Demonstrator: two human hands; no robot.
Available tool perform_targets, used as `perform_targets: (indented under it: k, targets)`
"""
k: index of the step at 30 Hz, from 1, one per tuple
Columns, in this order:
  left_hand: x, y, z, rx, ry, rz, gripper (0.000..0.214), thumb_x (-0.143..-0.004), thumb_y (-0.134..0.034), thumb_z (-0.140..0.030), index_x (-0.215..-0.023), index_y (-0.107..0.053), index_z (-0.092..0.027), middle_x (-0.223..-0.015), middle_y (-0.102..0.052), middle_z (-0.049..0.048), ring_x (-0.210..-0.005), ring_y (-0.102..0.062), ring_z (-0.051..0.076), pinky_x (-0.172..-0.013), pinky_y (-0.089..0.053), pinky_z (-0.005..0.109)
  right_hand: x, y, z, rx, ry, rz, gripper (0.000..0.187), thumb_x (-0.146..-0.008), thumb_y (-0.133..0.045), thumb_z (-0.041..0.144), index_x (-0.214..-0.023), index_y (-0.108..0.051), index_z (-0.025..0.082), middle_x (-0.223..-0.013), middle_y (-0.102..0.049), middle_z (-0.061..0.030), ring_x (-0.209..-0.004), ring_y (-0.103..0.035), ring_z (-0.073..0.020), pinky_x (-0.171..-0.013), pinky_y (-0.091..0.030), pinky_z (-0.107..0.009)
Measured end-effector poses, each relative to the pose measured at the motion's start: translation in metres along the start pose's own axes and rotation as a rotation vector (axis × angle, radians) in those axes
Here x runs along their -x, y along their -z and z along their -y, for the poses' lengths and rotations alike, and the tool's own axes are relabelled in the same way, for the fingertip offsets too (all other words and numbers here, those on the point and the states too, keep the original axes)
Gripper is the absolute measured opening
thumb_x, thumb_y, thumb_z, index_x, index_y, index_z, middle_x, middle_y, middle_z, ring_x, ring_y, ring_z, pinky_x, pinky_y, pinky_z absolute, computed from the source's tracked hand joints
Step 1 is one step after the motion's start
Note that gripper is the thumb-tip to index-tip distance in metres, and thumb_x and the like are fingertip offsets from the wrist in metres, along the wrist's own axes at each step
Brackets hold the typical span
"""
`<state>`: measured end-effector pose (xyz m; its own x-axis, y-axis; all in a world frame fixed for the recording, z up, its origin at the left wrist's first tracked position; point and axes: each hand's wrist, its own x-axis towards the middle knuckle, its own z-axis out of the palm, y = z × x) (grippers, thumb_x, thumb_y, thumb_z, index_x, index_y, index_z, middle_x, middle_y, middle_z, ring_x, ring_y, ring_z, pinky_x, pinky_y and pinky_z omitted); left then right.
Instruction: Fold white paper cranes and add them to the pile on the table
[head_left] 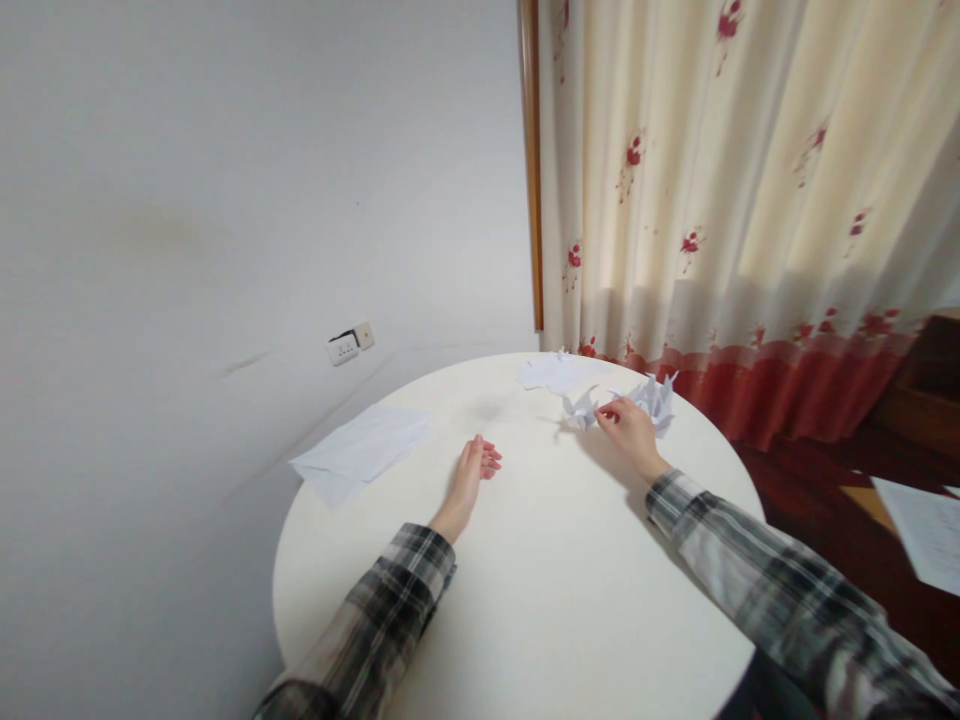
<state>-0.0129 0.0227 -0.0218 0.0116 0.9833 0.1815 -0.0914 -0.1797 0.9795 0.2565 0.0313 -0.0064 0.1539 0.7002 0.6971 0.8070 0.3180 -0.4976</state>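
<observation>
My right hand [628, 430] is over the right part of the round white table [555, 580]. Its thumb and fingertips pinch the edge of a folded white paper crane [580, 411]. Right behind that hand stand more folded paper cranes [658, 402], partly hidden by it, so I cannot tell how many. My left hand [474, 470] is near the middle of the table, with nothing in it. Its fingers are loosely bent and apart, palm turned inward.
White paper sheets [367, 445] lie at the table's left edge, partly overhanging. More paper pieces [551, 373] lie at the far edge. A wall with a socket [343, 348] borders the left, a flowered curtain [705, 200] the back right. Papers [922, 525] are at the lower right.
</observation>
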Motion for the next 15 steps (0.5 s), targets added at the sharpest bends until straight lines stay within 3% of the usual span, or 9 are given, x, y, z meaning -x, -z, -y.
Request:
perform_targets:
  k: [3,6,10,12,15]
  targets:
    - [0.001,0.0,0.001,-0.015,-0.008,0.014,0.046,-0.071,-0.041,-0.059,-0.077,-0.048,-0.014,-0.067,-0.057,0.0028,-0.054,-0.052,0.01,-0.051,-0.038,0.022,0.001,0.0,-0.004,0.012,0.012,-0.044,0.016,-0.074,-0.049,0.029,-0.065,-0.058,0.019,-0.07,-0.051,-0.004,-0.071,-0.047,-0.0179,-0.064,-0.034,-0.031]
    - [0.001,0.0,0.001,-0.025,-0.014,0.011,0.045,-0.071,-0.041,-0.058,-0.077,-0.048,-0.014,-0.067,-0.057,0.003,-0.054,-0.052,0.01,-0.051,-0.038,0.022,-0.003,0.001,-0.006,-0.11,0.004,-0.125,0.015,-0.07,-0.054,0.029,-0.058,-0.056,0.02,-0.064,-0.047,-0.0024,-0.074,-0.045,-0.019,-0.068,-0.033,-0.033]
    - [0.002,-0.001,-0.001,-0.028,-0.022,-0.002,0.045,-0.071,-0.042,-0.058,-0.076,-0.049,-0.014,-0.067,-0.057,0.003,-0.054,-0.052,0.01,-0.051,-0.038,0.021,-0.01,0.007,0.002,-0.309,-0.109,-0.168,0.015,-0.065,-0.059,0.032,-0.059,-0.055,0.018,-0.058,-0.045,0.0,-0.06,-0.042,-0.0143,-0.058,-0.033,-0.029]
    - [0.002,0.0,-0.002,-0.023,-0.021,-0.005,0.045,-0.07,-0.043,-0.058,-0.076,-0.049,-0.014,-0.067,-0.057,0.0032,-0.053,-0.052,0.01,-0.05,-0.038,0.022,-0.01,0.011,0.012,-0.728,-0.342,-0.064,0.015,-0.065,-0.058,0.029,-0.059,-0.052,0.017,-0.053,-0.039,0.0031,-0.048,-0.034,-0.0091,-0.046,-0.028,-0.024]
    - [0.002,0.0,-0.003,-0.017,-0.017,-0.005,0.045,-0.07,-0.043,-0.058,-0.075,-0.049,-0.013,-0.066,-0.057,0.0036,-0.053,-0.052,0.01,-0.05,-0.038,0.022,-0.005,0.015,0.028,-1.382,-0.553,0.308,0.021,-0.064,-0.058,0.021,-0.056,-0.039,0.018,-0.049,-0.028,0.007,-0.039,-0.022,-0.0048,-0.037,-0.018,-0.019]
